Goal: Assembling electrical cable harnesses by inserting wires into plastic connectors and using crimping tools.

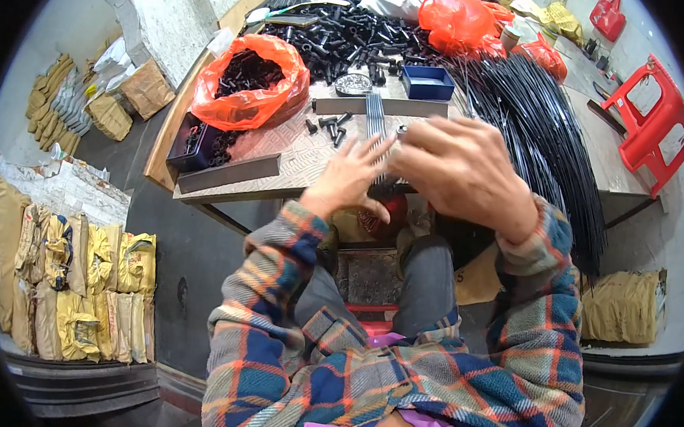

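Observation:
My left hand is over the front edge of the table, fingers apart, beside a narrow bundle of thin grey rods. The rods lie across a dark metal bar; their near ends are hidden by my hands. To the right, my right hand is curled, slightly smeared by motion. A small shiny piece shows by its fingertips; I cannot make out what it is or whether it is gripped. Several short black tubular parts lie left of the rods. A small round dish of tiny shiny pieces stands behind the bar.
A red plastic bag of black parts stands left, a blue tray behind my right hand. Black parts are heaped at the back. Long black strands hang over the right edge. A red stool rests far right.

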`<state>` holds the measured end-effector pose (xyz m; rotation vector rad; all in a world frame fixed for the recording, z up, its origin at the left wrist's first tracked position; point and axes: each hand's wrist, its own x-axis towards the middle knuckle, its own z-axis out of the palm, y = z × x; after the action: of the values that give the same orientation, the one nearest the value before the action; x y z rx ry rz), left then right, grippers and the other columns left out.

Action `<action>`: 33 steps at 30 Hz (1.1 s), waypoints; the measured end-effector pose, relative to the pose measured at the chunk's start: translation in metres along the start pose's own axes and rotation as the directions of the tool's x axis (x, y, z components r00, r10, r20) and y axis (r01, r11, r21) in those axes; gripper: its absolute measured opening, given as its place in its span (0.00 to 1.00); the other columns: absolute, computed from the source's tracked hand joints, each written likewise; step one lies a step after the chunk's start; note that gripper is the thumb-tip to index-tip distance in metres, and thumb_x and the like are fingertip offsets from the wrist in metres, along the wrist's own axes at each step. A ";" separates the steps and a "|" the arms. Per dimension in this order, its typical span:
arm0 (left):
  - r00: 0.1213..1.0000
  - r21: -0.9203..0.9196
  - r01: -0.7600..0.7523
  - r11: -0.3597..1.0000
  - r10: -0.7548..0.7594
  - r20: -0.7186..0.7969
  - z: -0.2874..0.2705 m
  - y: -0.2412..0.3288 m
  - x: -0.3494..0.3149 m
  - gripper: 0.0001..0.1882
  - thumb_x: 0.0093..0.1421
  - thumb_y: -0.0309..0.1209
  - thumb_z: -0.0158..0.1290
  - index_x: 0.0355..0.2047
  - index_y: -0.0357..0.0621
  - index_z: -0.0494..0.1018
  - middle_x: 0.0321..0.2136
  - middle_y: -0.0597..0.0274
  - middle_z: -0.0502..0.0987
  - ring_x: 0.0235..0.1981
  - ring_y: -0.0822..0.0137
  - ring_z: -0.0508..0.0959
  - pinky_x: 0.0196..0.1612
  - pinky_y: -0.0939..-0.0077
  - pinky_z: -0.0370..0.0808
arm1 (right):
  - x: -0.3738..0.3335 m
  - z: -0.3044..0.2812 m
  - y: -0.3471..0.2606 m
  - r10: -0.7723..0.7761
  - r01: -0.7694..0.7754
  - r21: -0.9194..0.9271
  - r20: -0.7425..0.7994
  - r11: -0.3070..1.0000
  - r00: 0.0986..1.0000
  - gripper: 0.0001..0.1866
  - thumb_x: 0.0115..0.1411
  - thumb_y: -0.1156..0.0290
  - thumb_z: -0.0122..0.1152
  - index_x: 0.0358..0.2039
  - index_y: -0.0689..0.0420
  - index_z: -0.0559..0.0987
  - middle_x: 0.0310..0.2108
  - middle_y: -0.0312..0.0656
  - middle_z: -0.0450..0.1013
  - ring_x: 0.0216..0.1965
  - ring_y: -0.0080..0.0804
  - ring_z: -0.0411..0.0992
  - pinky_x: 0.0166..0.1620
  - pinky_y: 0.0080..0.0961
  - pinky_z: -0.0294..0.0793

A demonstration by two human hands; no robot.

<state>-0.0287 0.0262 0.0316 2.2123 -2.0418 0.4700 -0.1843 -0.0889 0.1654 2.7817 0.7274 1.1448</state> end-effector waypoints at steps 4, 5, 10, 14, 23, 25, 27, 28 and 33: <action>0.986 0.002 0.074 0.997 -0.073 -0.148 0.059 0.007 -0.007 0.31 0.50 0.36 0.51 0.57 0.58 0.58 0.58 0.63 0.57 0.58 0.58 0.59 0.57 0.66 0.60 | -0.016 -0.026 -0.025 -0.084 0.053 0.157 0.194 0.986 0.977 0.07 0.42 0.68 0.56 0.23 0.53 0.72 0.22 0.33 0.64 0.23 0.26 0.67 0.25 0.24 0.66; 0.976 -0.069 0.072 0.995 -0.085 -0.200 0.061 0.010 -0.006 0.31 0.48 0.30 0.48 0.55 0.56 0.60 0.57 0.63 0.60 0.57 0.58 0.61 0.56 0.67 0.62 | -0.020 -0.031 -0.029 -0.105 0.064 0.178 0.235 0.982 0.966 0.07 0.41 0.68 0.56 0.24 0.53 0.72 0.22 0.33 0.63 0.22 0.25 0.66 0.25 0.24 0.65; 0.946 -0.043 0.007 0.999 -0.020 -0.323 0.076 0.019 -0.010 0.29 0.52 0.39 0.50 0.54 0.46 0.62 0.55 0.60 0.63 0.56 0.57 0.63 0.54 0.66 0.65 | -0.039 -0.044 -0.056 -0.237 0.156 0.247 0.341 0.956 0.910 0.09 0.40 0.69 0.58 0.26 0.54 0.73 0.23 0.31 0.62 0.20 0.21 0.62 0.22 0.20 0.59; 0.938 -0.110 -0.023 0.994 -0.016 -0.346 0.070 0.039 -0.013 0.29 0.52 0.45 0.51 0.50 0.42 0.66 0.52 0.58 0.67 0.54 0.57 0.65 0.53 0.65 0.65 | -0.049 -0.055 -0.069 -0.256 0.175 0.265 0.313 0.948 0.915 0.10 0.41 0.72 0.61 0.27 0.55 0.75 0.23 0.30 0.63 0.18 0.18 0.61 0.20 0.18 0.56; 0.911 -0.148 0.005 0.989 -0.066 -0.407 0.059 0.069 -0.019 0.28 0.51 0.47 0.52 0.47 0.41 0.68 0.49 0.56 0.69 0.52 0.57 0.66 0.55 0.63 0.63 | -0.062 -0.088 -0.076 -0.243 0.162 0.269 0.304 0.950 0.921 0.12 0.38 0.70 0.64 0.27 0.55 0.77 0.24 0.31 0.67 0.18 0.18 0.62 0.19 0.17 0.55; 0.912 -0.116 0.024 0.993 -0.070 -0.404 0.054 0.076 -0.021 0.27 0.52 0.47 0.52 0.48 0.42 0.68 0.49 0.58 0.69 0.52 0.58 0.67 0.55 0.64 0.63 | -0.066 -0.098 -0.075 -0.229 0.156 0.264 0.275 0.952 0.934 0.18 0.31 0.69 0.63 0.29 0.56 0.78 0.24 0.32 0.68 0.17 0.19 0.62 0.18 0.19 0.54; 0.886 -0.146 0.062 0.987 -0.121 -0.447 0.049 0.082 -0.025 0.25 0.51 0.45 0.52 0.45 0.43 0.70 0.47 0.59 0.71 0.51 0.59 0.68 0.55 0.63 0.62 | -0.070 -0.107 -0.073 -0.225 0.155 0.291 0.225 0.944 0.948 0.18 0.29 0.69 0.62 0.28 0.56 0.78 0.23 0.33 0.68 0.16 0.19 0.61 0.18 0.20 0.52; 0.888 -0.145 0.073 0.987 -0.131 -0.442 0.046 0.084 -0.028 0.25 0.51 0.45 0.52 0.45 0.43 0.70 0.47 0.59 0.71 0.51 0.59 0.68 0.55 0.63 0.62 | -0.072 -0.111 -0.072 -0.217 0.155 0.314 0.175 0.937 0.960 0.19 0.28 0.69 0.61 0.27 0.57 0.78 0.23 0.33 0.68 0.15 0.20 0.60 0.18 0.20 0.51; 0.822 -0.288 -0.028 0.957 -0.142 -0.551 0.016 0.107 -0.019 0.25 0.35 0.31 0.59 0.39 0.44 0.71 0.45 0.59 0.72 0.49 0.59 0.70 0.56 0.63 0.62 | -0.102 -0.180 -0.059 -0.275 0.224 0.332 0.116 0.917 0.955 0.11 0.39 0.67 0.60 0.28 0.50 0.79 0.23 0.29 0.65 0.16 0.18 0.53 0.19 0.20 0.46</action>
<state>-0.1330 0.0291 -0.0041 1.6879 -1.5990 0.6815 -0.3928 -0.1049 0.2167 2.8646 1.3058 0.8084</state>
